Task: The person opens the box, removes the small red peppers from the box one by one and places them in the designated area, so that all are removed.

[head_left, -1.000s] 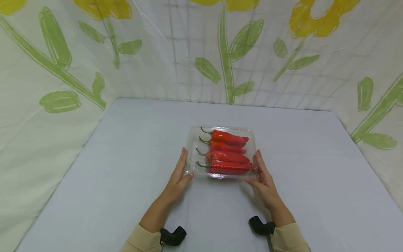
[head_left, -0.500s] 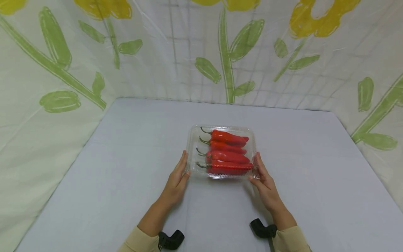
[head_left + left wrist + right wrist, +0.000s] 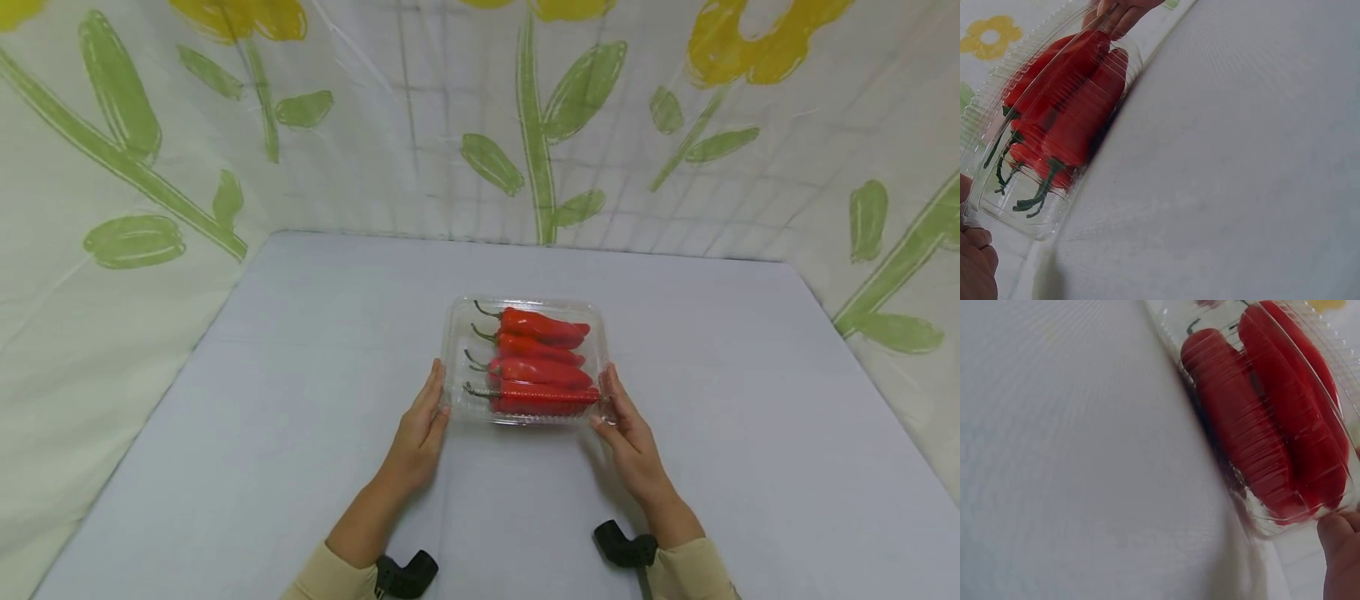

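A clear plastic clamshell container [image 3: 468,408] lies low at the middle of the table, its lid closed. Several long red peppers [image 3: 543,372] show through the lid, side by side, green stems toward the left. My left hand [image 3: 416,433] holds the container's left side, fingers along the wall and thumb by the near corner. On the opposite side my right hand [image 3: 633,437] grips the near right corner, its thumb [image 3: 1335,531] against the plastic edge in the right wrist view. The undersides of both hands' fingers are partly hidden by the container.
A white-covered table [image 3: 300,350] spreads around the container. Behind and beside it hang pale curtains [image 3: 360,125] with yellow flowers and green leaves. Black curved devices [image 3: 408,575] sit on both wrists, below beige sleeves.
Both thumbs have slid slightly outward from the container's front edge toward its corners, and the hands have drawn back a little. The container stays almost in place; the head view shifts slightly.
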`<state>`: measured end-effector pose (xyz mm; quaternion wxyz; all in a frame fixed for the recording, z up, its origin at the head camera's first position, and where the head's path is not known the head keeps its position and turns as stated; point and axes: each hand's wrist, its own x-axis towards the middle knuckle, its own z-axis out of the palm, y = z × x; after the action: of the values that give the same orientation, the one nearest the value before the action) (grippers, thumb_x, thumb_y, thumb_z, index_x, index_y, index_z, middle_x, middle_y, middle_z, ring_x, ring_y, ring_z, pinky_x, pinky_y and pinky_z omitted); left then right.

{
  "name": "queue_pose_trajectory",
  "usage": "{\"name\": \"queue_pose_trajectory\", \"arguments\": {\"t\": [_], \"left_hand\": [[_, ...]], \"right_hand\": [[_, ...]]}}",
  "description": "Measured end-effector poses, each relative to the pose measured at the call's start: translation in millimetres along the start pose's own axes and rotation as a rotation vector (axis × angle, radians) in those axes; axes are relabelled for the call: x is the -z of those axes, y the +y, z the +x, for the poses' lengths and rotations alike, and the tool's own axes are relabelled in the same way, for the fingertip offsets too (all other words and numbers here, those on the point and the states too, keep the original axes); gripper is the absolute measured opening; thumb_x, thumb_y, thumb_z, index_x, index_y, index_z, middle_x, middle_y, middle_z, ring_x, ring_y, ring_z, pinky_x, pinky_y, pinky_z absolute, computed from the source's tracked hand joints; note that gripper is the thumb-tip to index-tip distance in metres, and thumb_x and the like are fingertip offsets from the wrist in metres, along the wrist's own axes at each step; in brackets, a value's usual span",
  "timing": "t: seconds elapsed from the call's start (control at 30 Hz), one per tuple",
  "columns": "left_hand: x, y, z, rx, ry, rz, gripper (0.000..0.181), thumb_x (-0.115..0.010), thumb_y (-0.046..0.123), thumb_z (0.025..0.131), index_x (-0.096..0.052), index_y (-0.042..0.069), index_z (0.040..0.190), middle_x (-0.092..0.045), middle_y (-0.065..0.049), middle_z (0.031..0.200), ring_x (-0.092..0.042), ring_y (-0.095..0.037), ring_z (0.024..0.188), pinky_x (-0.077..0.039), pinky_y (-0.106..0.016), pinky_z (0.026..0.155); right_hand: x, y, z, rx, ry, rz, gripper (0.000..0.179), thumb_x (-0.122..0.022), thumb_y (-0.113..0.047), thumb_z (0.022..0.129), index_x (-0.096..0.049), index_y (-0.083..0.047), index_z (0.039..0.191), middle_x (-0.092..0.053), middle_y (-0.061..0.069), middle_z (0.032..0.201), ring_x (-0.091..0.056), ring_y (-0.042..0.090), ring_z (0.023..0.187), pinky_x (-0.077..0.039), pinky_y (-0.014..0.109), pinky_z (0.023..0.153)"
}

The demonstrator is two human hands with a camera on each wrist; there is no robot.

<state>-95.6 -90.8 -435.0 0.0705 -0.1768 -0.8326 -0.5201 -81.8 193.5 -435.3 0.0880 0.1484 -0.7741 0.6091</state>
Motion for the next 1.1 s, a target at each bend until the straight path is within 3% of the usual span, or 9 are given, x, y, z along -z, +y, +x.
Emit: {"name": "queue_pose_trajectory", "arguments": {"t": [0.3, 0.43, 0.6, 0.67, 0.77, 0.87, 1.0, 1.1], "left_hand": [[-0.9, 1.9, -0.1, -0.013, 0.018, 0.006, 0.053, -0.040, -0.001, 0.093, -0.022, -0.011, 0.142, -0.020, -0.023, 0.152, -0.020, -0.036, 0.141, -0.006, -0.005, 0.108], [-1.4, 2.8, -0.6, -0.005, 0.019, 0.014, 0.054, -0.040, -0.001, 0.093, -0.022, -0.010, 0.143, -0.019, -0.022, 0.153, -0.020, -0.035, 0.141, -0.006, -0.005, 0.107], [-1.5, 2.7, -0.9, -0.004, 0.022, 0.025, 0.055, -0.040, 0.000, 0.093, -0.020, -0.008, 0.144, -0.018, -0.022, 0.153, -0.019, -0.035, 0.141, -0.005, -0.005, 0.107], [-1.1, 2.9, -0.4, -0.012, 0.032, 0.036, 0.055, -0.040, 0.000, 0.094, -0.020, -0.007, 0.145, -0.018, -0.023, 0.153, -0.019, -0.035, 0.141, -0.004, -0.005, 0.108], [0.0, 4.1, 0.0, -0.028, 0.068, 0.067, 0.056, -0.041, 0.001, 0.093, -0.022, -0.006, 0.145, -0.021, -0.023, 0.152, -0.020, -0.038, 0.141, -0.002, -0.008, 0.110], [2.7, 5.9, 0.4, -0.032, 0.096, 0.098, 0.060, -0.046, 0.001, 0.088, -0.025, -0.003, 0.145, -0.026, -0.020, 0.152, -0.021, -0.039, 0.140, -0.003, -0.017, 0.116], [12.9, 10.0, 5.3, -0.028, 0.045, 0.092, 0.073, -0.054, 0.001, 0.079, -0.026, 0.003, 0.146, -0.026, -0.015, 0.153, -0.019, -0.036, 0.142, -0.007, -0.043, 0.118], [25.1, 11.9, 15.5, -0.051, -0.026, 0.049, 0.079, -0.055, -0.001, 0.074, -0.025, 0.005, 0.147, -0.024, -0.014, 0.154, -0.017, -0.034, 0.143, -0.006, -0.053, 0.115]], "right_hand": [[-3, 1, -1.4, 0.080, 0.062, -0.126, 0.059, -0.042, 0.011, 0.090, -0.023, 0.003, 0.145, -0.024, 0.028, 0.149, -0.026, 0.004, 0.139, -0.026, 0.005, 0.103], [-4, 2, -0.7, 0.139, 0.085, -0.146, 0.057, -0.040, 0.015, 0.088, -0.026, 0.007, 0.143, -0.026, 0.033, 0.145, -0.029, -0.002, 0.136, -0.030, 0.007, 0.101], [-4, 1, 0.6, 0.155, 0.085, -0.141, 0.056, -0.040, 0.015, 0.088, -0.024, 0.010, 0.142, -0.024, 0.035, 0.144, -0.028, -0.009, 0.133, -0.028, 0.005, 0.101], [-4, 1, 2.0, 0.153, 0.094, -0.145, 0.056, -0.040, 0.015, 0.088, -0.024, 0.010, 0.142, -0.024, 0.031, 0.147, -0.029, -0.009, 0.133, -0.029, 0.005, 0.100], [-3, 0, 3.9, 0.151, 0.107, -0.141, 0.056, -0.044, 0.014, 0.087, -0.027, 0.010, 0.141, -0.027, 0.011, 0.152, -0.031, -0.010, 0.132, -0.031, 0.004, 0.099], [0, -4, 4.8, 0.131, 0.110, -0.130, 0.058, -0.049, 0.013, 0.085, -0.031, 0.009, 0.140, -0.030, -0.007, 0.151, -0.030, -0.010, 0.132, -0.030, 0.004, 0.100], [13, -13, 9.6, 0.104, 0.076, -0.135, 0.059, -0.053, 0.011, 0.085, -0.034, 0.005, 0.141, -0.033, -0.001, 0.150, -0.028, -0.009, 0.134, -0.025, 0.003, 0.102], [26, -18, 19.2, 0.110, 0.036, -0.086, 0.057, -0.050, 0.012, 0.085, -0.035, 0.006, 0.140, -0.038, -0.001, 0.148, -0.033, -0.007, 0.132, -0.030, 0.006, 0.101]]}}
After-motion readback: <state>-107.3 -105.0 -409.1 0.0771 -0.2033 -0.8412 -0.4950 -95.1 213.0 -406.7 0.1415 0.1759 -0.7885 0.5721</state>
